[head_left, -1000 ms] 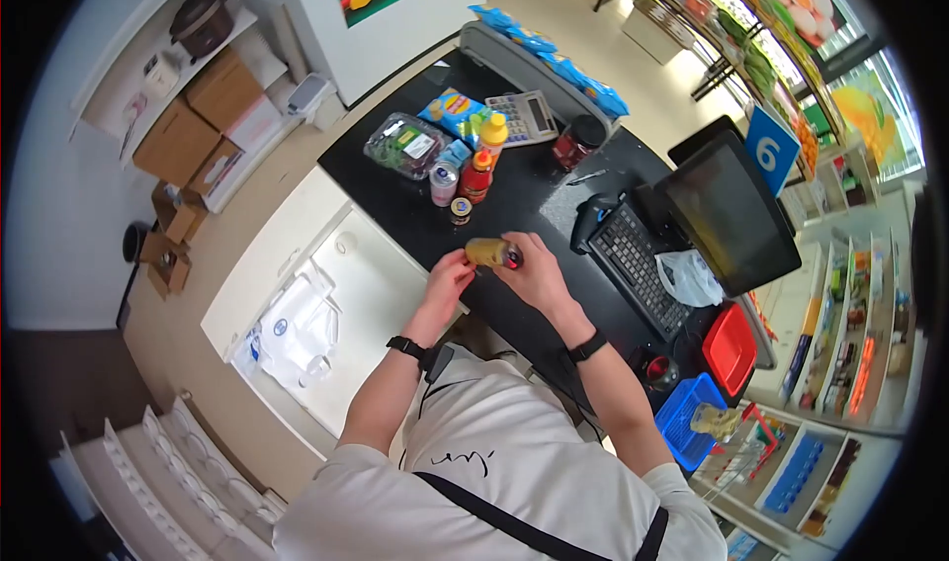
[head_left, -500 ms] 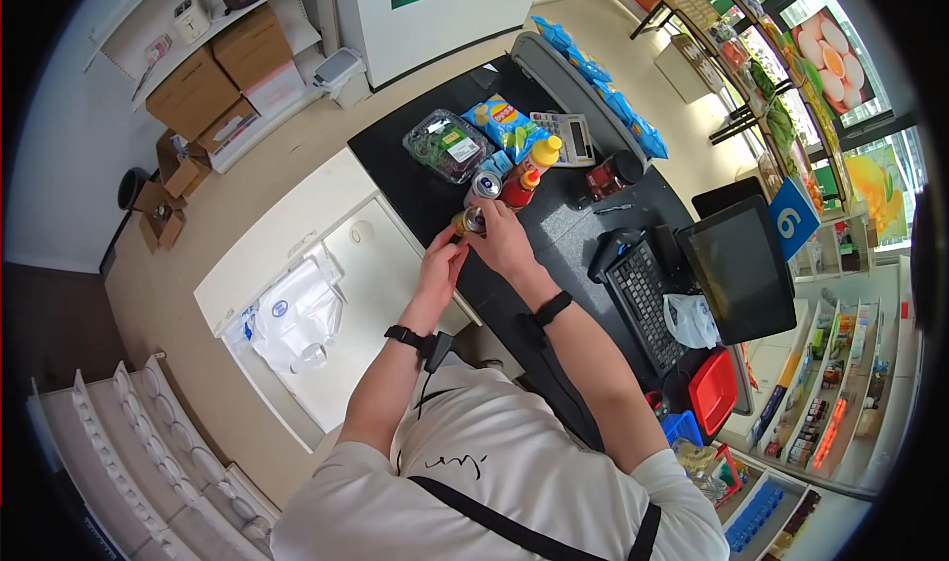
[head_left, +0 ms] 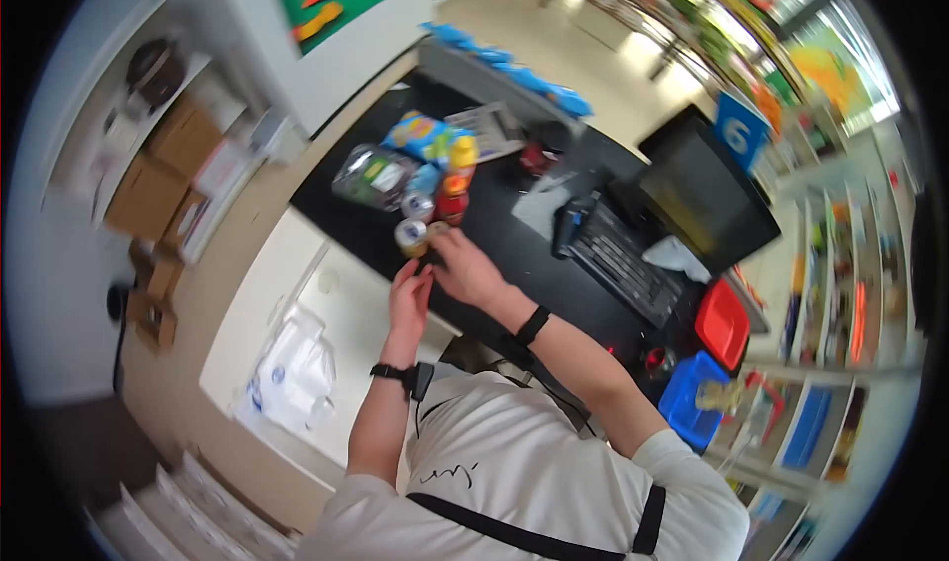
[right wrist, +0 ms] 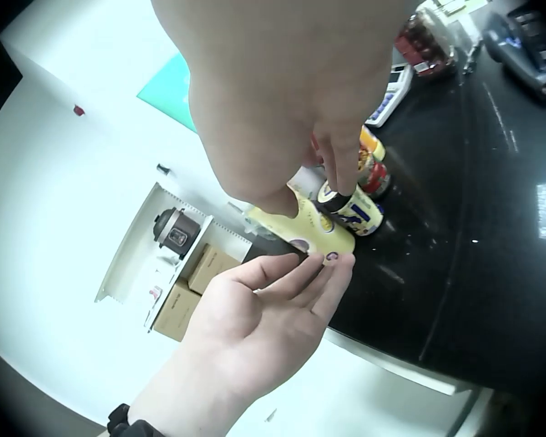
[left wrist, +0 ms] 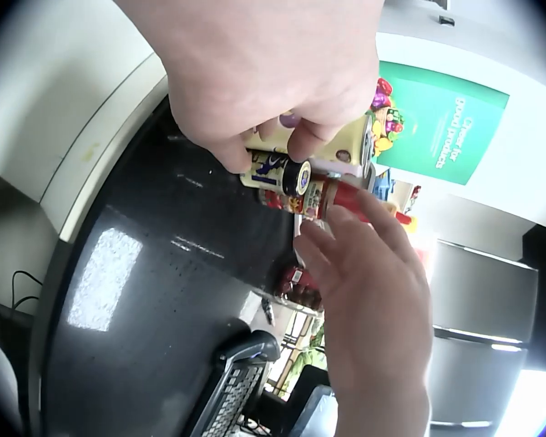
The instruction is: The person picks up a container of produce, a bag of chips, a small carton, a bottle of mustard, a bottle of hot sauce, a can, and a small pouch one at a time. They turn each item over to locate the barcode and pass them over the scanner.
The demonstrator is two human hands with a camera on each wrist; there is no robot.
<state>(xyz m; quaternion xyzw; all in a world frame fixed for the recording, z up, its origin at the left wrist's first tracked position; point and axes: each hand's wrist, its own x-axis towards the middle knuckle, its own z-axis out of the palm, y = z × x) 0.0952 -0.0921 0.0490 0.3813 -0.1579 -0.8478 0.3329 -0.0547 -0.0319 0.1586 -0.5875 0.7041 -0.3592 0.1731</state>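
A pale yellow can (right wrist: pixel 323 238) stands upright on the black counter (head_left: pixel 494 294), close to its edge. My left hand (right wrist: pixel 264 319) touches the can's lower side with extended fingertips. Just above stands my right hand (head_left: pixel 470 272), its fingers loosely bent near a small dark-lidded jar (right wrist: pixel 359 215) beside the can. From the left wrist view, this right hand (left wrist: pixel 369 300) holds nothing. Behind the jar and can are a red sauce bottle (head_left: pixel 452 203), a silver-topped can (head_left: pixel 417 205) and a yellow-capped bottle (head_left: pixel 463 153). The head view is blurred.
A clear produce box (head_left: pixel 376 173), a blue chip bag (head_left: pixel 425 138), a calculator (head_left: pixel 491 131) and a dark-red jar (head_left: pixel 539 156) lie farther back. To the right are a keyboard (head_left: pixel 625 266), a monitor (head_left: pixel 707 195) and a red tray (head_left: pixel 724 322). An open drawer (head_left: pixel 346 314) holds white bags.
The yellow can went from being held between both hands to standing beside the small jar. My right hand has come off it. The head view has swung, shifting the whole scene.
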